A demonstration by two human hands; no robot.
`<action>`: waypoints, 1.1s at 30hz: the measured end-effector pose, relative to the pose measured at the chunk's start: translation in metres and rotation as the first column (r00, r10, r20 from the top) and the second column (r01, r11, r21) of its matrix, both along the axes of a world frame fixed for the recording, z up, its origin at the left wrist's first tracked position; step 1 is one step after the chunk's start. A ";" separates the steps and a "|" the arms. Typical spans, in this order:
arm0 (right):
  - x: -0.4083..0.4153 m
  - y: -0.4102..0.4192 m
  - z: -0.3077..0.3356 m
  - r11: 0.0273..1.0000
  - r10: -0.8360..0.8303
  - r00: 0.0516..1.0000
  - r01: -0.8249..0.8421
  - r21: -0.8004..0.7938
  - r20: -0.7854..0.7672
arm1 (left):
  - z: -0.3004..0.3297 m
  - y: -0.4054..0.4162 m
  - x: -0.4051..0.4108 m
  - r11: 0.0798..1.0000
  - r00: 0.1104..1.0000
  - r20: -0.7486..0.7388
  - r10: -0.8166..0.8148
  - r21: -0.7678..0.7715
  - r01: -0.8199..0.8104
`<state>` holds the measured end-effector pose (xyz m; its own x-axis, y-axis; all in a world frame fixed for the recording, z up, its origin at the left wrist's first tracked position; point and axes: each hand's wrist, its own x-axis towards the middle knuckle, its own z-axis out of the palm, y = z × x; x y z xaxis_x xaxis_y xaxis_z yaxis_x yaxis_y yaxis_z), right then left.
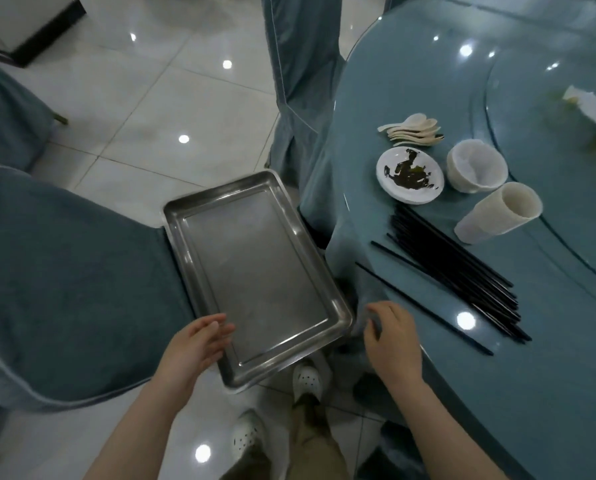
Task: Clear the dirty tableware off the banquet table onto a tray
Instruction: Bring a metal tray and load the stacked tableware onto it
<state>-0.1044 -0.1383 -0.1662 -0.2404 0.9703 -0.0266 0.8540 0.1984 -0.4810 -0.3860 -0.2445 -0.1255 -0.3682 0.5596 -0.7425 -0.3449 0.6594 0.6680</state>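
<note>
1. My left hand is resting straight-fingered on the tray's near-left rim.
2. My right hand is hanging loosely curled, holding nothing, at the table's edge.
3. Plate, 2 cups, spoons and chopsticks are lying on the table.

No legible text or labels.

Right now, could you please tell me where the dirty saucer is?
In the head view, the dirty saucer sits on the table's near edge, upper right, between the spoons behind and chopsticks in front, beside a cup.
</note>
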 end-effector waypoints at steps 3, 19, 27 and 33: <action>0.015 0.007 0.003 0.986 -0.130 0.991 0.125 0.108 0.035 | -0.004 -0.015 -0.005 0.999 1.000 0.008 -0.012 -0.030 0.013; -0.058 -0.052 -0.069 0.714 -0.234 0.971 0.133 -0.688 -0.056 | -0.040 -0.014 0.002 0.991 0.997 0.048 -0.066 -0.116 0.072; -0.102 -0.048 -0.185 -0.044 -0.789 0.606 0.111 -0.993 0.102 | -0.081 -0.041 -0.017 0.968 0.998 0.051 0.045 -0.250 -0.031; -0.117 -0.040 -0.226 -0.189 -0.902 0.394 0.014 -0.982 0.179 | -0.095 -0.062 -0.025 0.959 0.993 0.025 0.113 -0.265 -0.102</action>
